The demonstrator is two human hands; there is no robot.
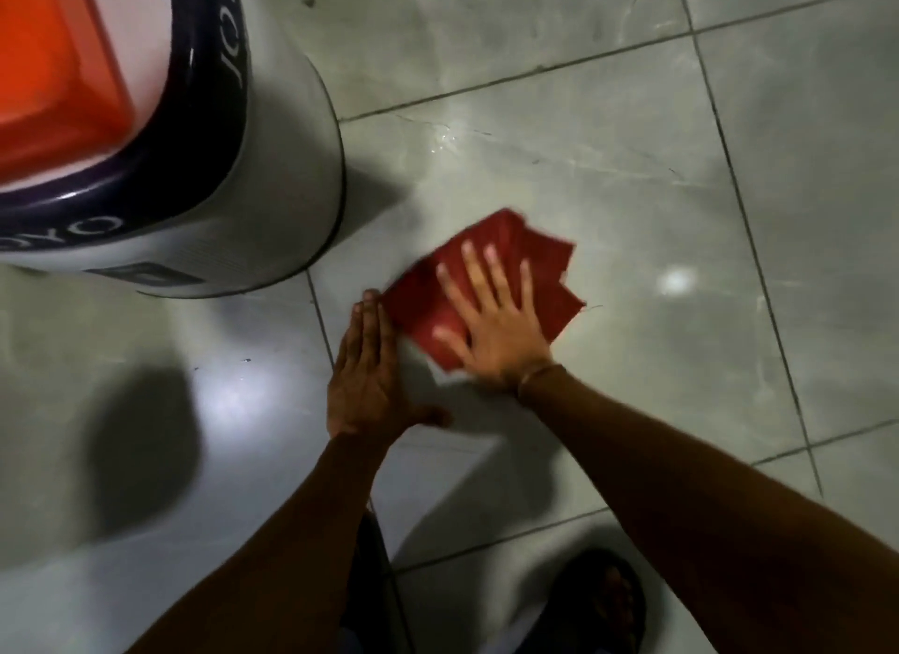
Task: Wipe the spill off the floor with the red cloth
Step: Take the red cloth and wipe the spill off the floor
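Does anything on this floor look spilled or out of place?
Yes: a small wet glint shows on the tile beyond the red cloth, which the right hand presses flat. It may be leftover spill.

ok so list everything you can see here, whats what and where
cloth: one, red, flat on the floor near the middle, under the right hand
wet patch: one, shiny, on the tile beyond the cloth
bin: one, grey body with dark rim and orange lid, upper left, standing on the floor
floor: grey tiles with dark joints, all around
sandal: one, dark, on a foot, bottom right
left hand: one, fingers together, palm down on the floor, fingertips at the cloth's left edge
right hand: one, fingers spread, pressed flat on the cloth
forearms: two, bare, coming in from the bottom edge
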